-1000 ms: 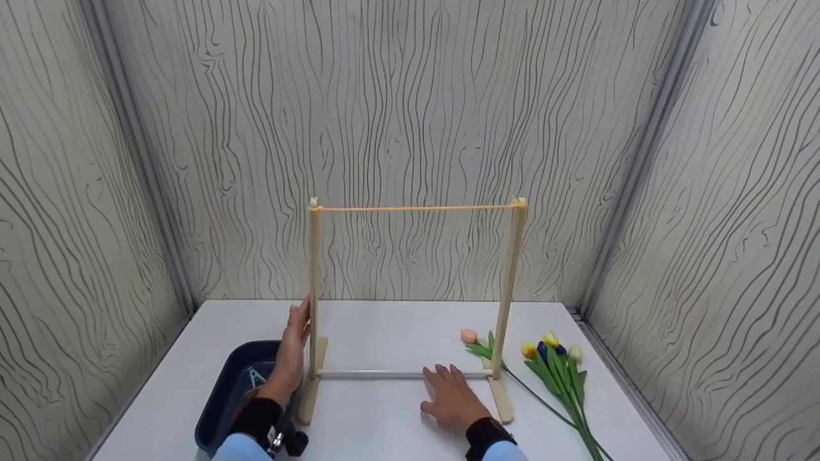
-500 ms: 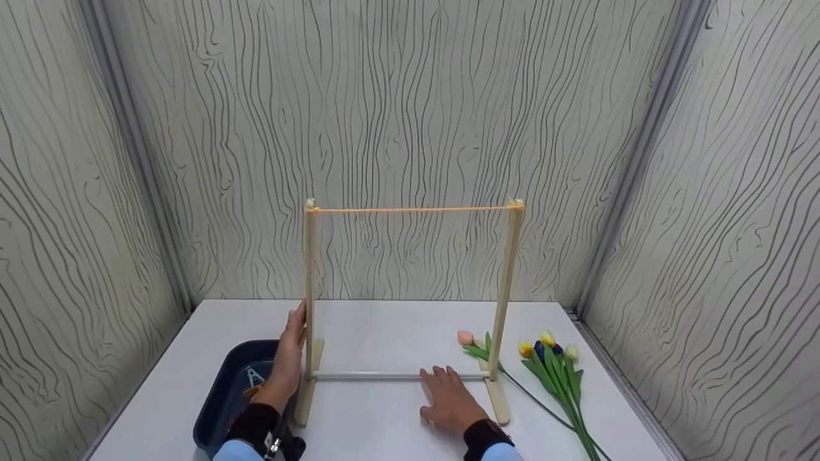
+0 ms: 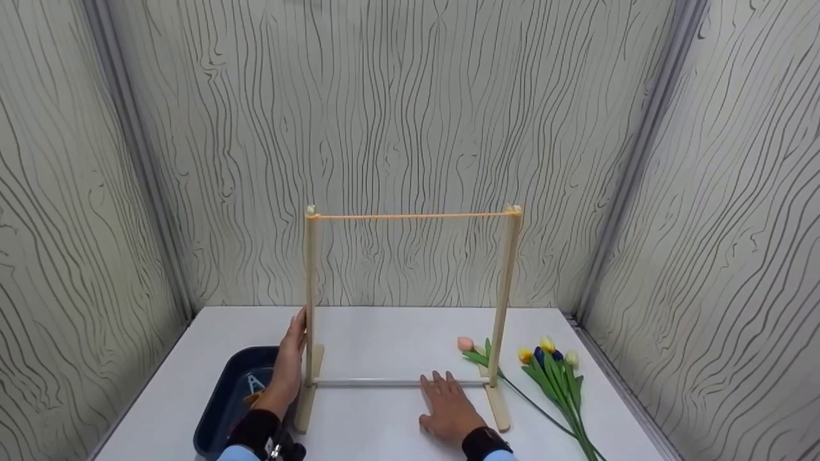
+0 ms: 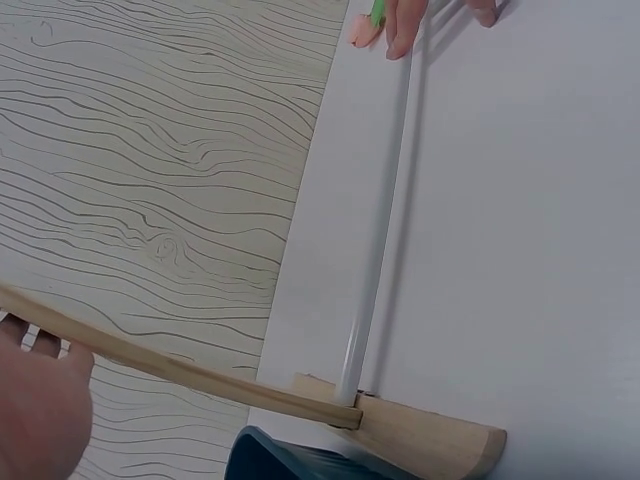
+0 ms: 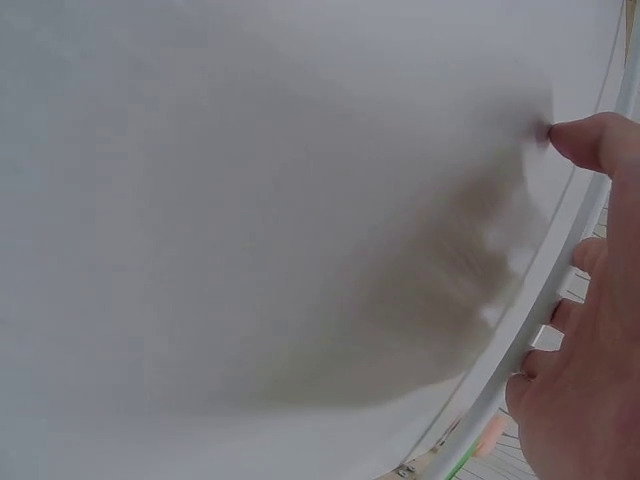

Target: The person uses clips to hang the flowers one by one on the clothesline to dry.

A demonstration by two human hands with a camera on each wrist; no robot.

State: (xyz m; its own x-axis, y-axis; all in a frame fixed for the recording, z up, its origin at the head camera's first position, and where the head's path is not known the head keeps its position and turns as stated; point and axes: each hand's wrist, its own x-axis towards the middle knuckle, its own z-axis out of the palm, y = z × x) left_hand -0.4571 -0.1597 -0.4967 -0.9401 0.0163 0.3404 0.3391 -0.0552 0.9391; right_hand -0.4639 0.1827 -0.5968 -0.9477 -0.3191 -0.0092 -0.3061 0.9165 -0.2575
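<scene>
A wooden stand [image 3: 508, 288] with two upright posts stands on the white table. An orange string [image 3: 410, 216] spans the tops, and a pale rod [image 3: 365, 382] joins the posts low down. My left hand [image 3: 288, 368] rests against the outer side of the left post [image 4: 190, 372], its fingers extended along it. In the left wrist view its fingertips show beyond the post. My right hand [image 3: 448, 406] lies palm down near the rod's right end, fingers spread and reaching over the rod. Its thumb [image 5: 590, 140] points down at the tabletop.
A dark blue tray [image 3: 208, 410] with a light blue letter A [image 3: 255, 383] stands left, partly under my left forearm. A peach tulip [image 3: 465, 344] lies by the right post, its stem passing under the stand. Several tulips [image 3: 557, 378] lie farther right. Wood-patterned walls [image 3: 410, 128] enclose the table.
The head view has tilted slightly, so the table and stand sit a little lower in it. Both hands keep nearly the same places on the stand.
</scene>
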